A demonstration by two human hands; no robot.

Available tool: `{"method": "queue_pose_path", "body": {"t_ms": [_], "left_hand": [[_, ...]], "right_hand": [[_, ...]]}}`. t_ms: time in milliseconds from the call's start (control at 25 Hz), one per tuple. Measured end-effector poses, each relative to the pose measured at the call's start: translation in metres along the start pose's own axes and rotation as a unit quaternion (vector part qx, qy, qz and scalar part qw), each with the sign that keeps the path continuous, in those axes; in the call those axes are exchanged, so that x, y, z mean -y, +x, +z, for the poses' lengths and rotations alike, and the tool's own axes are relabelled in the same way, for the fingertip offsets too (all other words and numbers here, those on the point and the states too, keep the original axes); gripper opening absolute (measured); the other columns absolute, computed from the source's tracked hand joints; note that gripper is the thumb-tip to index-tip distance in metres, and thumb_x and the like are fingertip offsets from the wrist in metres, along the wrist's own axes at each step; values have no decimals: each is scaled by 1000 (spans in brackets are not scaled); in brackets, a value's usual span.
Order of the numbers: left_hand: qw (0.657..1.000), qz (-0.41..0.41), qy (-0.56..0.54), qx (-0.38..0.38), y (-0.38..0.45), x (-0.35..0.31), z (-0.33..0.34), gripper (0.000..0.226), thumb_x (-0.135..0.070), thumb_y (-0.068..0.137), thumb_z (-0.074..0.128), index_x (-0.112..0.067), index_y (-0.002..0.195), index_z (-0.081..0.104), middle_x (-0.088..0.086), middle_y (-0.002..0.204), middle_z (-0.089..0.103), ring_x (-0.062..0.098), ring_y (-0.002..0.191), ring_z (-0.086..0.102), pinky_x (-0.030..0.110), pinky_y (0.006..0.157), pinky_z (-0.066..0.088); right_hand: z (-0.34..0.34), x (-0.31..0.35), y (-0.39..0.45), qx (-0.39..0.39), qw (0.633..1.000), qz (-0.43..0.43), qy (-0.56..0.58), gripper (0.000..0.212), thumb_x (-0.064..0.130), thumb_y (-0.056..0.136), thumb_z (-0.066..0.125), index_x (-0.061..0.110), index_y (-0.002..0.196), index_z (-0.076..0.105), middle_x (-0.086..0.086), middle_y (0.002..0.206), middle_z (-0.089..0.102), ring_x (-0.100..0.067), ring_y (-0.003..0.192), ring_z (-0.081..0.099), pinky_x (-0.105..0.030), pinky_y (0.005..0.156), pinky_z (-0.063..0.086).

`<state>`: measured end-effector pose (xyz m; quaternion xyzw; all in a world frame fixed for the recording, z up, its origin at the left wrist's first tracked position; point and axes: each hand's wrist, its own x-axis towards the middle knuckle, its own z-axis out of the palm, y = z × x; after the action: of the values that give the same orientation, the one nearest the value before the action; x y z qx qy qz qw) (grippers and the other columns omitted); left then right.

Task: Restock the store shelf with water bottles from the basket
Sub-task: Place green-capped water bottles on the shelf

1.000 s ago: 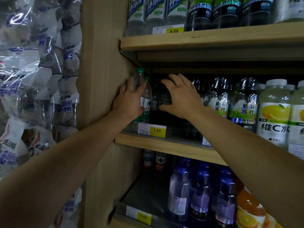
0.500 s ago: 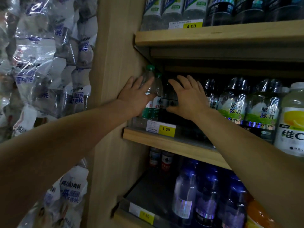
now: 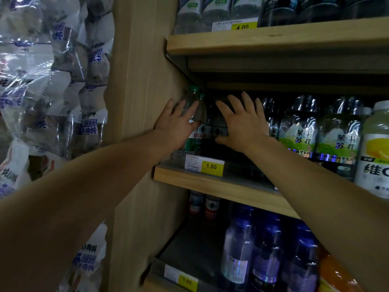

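Observation:
Clear water bottles with green caps and green-and-red labels [image 3: 194, 114] stand at the left end of the middle wooden shelf [image 3: 210, 184], against the side panel. My left hand [image 3: 179, 125] lies flat on the front of the leftmost bottle, fingers spread. My right hand [image 3: 242, 121] rests with spread fingers on the dark bottles just to the right. Neither hand wraps around a bottle. The basket is out of view.
Yellow price tag 1.50 [image 3: 211, 166] hangs on the shelf edge. Soda-water bottles [image 3: 299, 131] and a lemon drink bottle [image 3: 376, 152] stand to the right. Blue-capped bottles [image 3: 240, 245] fill the lower shelf, more bottles the top one. Plastic-wrapped packs [image 3: 52, 81] hang at left.
The view has shifted so the shelf sits further right and lower in frame. Both hands stay on the bottle fronts, with the fingers spread a little flatter than before.

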<state>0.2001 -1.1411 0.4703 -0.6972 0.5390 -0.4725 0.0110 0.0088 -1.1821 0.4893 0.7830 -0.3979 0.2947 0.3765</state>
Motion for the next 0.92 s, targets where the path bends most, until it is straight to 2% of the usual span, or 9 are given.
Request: {"method": "queue_pose_path", "body": {"t_ms": [320, 680, 920], "left_hand": [[1000, 1, -16, 2, 15, -9, 7, 68, -36, 95, 57, -37, 153, 23, 9, 164, -16, 38, 151, -3, 60, 119, 1], [1000, 5, 10, 19, 48, -22, 26, 75, -44, 94, 58, -42, 154, 15, 9, 163, -19, 39, 150, -5, 62, 117, 2], [1000, 18, -10, -11, 49, -21, 33, 71, -39, 92, 61, -41, 153, 24, 10, 164, -14, 42, 149, 0, 61, 118, 5]], "right_hand": [[6, 2, 7, 2, 999, 2, -39, 103, 66, 80, 64, 31, 156, 4, -4, 164, 5, -35, 150, -7, -57, 119, -4], [10, -4, 10, -3, 997, -3, -82, 100, 65, 81, 63, 31, 156, 6, -5, 164, 6, -36, 150, -8, -58, 118, -7], [9, -5, 8, 3, 995, -3, -103, 97, 65, 82, 61, 31, 156, 8, -5, 164, 7, -36, 150, -7, -59, 118, -6]]}}
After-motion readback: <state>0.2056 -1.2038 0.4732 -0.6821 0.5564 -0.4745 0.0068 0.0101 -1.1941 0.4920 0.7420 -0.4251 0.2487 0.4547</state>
